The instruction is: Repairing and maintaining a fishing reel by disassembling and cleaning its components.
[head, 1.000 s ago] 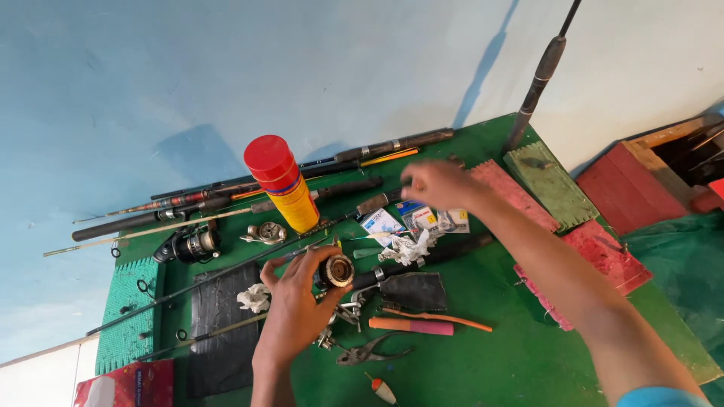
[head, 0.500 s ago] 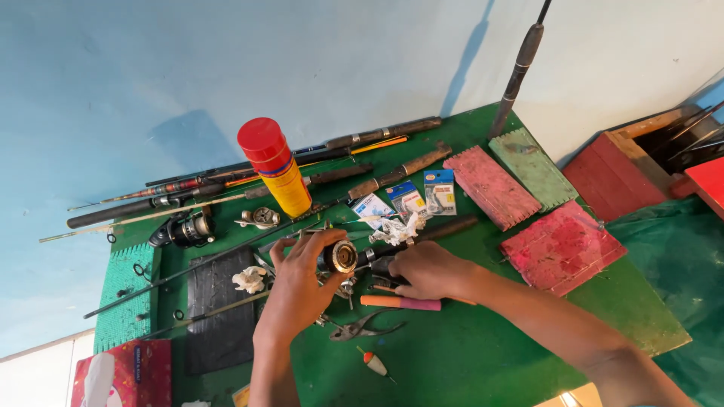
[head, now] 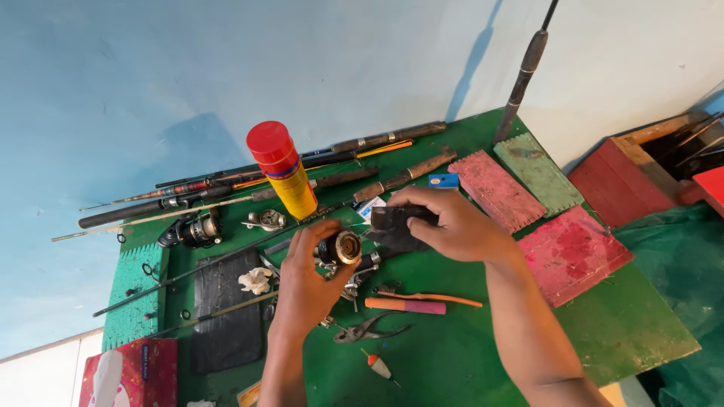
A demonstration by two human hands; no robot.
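Bright daylight on my bench, coming from the right & a bit near: the red-capped spray can (head: 283, 169) and the upright rod (head: 526, 69) both throw soft shadows up-left onto the blue wall (head: 151, 75). No harsh glare, colours strong. Pic is sharp mid-frame, w/ my hands in focus. Wide lens bends the green table (head: 452, 354) edges; slight softness at the far-right corner.

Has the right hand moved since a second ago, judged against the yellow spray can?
Yes. The right hand was up beyond the small packets, right of the yellow spray can; it has come nearer the person and now grips a dark cloth beside the left hand.
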